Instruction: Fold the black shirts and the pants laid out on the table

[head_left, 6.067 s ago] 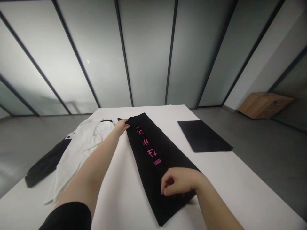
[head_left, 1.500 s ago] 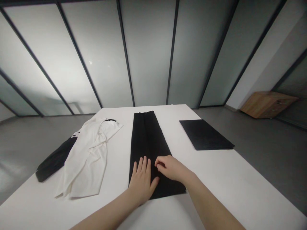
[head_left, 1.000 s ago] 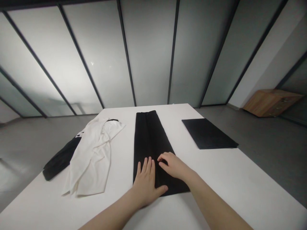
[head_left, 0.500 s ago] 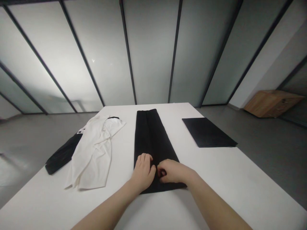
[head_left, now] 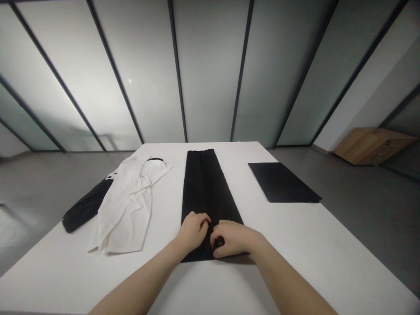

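Long black trousers (head_left: 205, 197), folded lengthwise, lie straight down the middle of the white table (head_left: 305, 258). No print shows on them. My left hand (head_left: 193, 232) and my right hand (head_left: 231, 238) sit side by side at the near end, fingers curled into the black cloth. A crumpled white garment (head_left: 126, 210) lies left of my left hand, apart from it. It partly covers a black garment (head_left: 85, 208) at the table's left edge.
A flat black mat (head_left: 282, 181) lies on the table to the right of the trousers. Beyond the table are a grey floor, frosted glass panels in dark frames, and a low wooden cabinet (head_left: 372, 146) at the far right.
My left hand has gone from lying flat to curling into the cloth, and both hands have drawn closer together at the trousers' near end. The trousers have stayed folded.
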The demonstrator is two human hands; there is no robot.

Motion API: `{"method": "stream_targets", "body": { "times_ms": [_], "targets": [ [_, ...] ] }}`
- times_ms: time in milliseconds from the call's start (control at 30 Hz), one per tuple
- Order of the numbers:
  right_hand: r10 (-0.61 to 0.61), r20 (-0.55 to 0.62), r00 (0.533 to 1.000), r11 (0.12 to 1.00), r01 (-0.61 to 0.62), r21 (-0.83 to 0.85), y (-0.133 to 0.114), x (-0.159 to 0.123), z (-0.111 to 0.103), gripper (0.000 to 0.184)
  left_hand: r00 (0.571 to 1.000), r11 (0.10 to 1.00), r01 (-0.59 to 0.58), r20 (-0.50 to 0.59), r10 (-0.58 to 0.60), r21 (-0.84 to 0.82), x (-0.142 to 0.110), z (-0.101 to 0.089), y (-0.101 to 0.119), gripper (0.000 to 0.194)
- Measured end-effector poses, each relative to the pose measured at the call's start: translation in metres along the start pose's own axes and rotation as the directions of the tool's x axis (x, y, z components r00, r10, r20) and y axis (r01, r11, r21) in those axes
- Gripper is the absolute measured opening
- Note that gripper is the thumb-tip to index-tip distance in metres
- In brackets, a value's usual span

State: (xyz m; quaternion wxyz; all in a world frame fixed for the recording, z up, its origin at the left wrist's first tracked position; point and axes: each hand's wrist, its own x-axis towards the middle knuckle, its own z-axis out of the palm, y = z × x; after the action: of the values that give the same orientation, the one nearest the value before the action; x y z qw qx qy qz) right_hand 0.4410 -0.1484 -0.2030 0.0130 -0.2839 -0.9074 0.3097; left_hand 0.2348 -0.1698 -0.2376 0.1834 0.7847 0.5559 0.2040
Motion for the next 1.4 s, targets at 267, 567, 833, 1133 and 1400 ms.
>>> {"method": "stream_targets", "body": {
  "times_ms": [267, 567, 833, 1133, 1400],
  "targets": [
    [0.147, 0.054, 0.988, 0.975, -0.154, 0.159, -0.006, -0.014, -0.017, 0.03, 1.0, 0.997, 0.015, -0.025, -0.017, -0.075, 0.001, -0.005, 0.006, 0.018],
    [0.132, -0.004, 0.991, 0.931, -0.123, 0.342, 0.008, -0.028, -0.036, 0.022, 0.943, 0.967, -0.249, 0.211, 0.256, -0.058, -0.003, -0.017, 0.009, 0.028],
    [0.079, 0.217, 0.973, 0.915, -0.157, 0.372, -0.008, -0.008, -0.012, 0.027, 0.962, 0.965, -0.206, 0.146, 0.23, -0.161, 0.001, -0.032, 0.003, 0.016],
    [0.127, -0.033, 0.991, 0.972, -0.117, 0.203, -0.002, -0.003, -0.011, 0.008, 0.922, 0.942, -0.331, 0.231, 0.309, 0.062, 0.006, -0.019, -0.005, 0.006],
    [0.148, -0.116, 0.982, 0.983, -0.132, 0.131, -0.007, -0.001, -0.012, 0.017, 0.897, 0.912, -0.404, 0.228, 0.379, 0.075, 0.009, -0.019, -0.01, 0.008]
  ]
}}
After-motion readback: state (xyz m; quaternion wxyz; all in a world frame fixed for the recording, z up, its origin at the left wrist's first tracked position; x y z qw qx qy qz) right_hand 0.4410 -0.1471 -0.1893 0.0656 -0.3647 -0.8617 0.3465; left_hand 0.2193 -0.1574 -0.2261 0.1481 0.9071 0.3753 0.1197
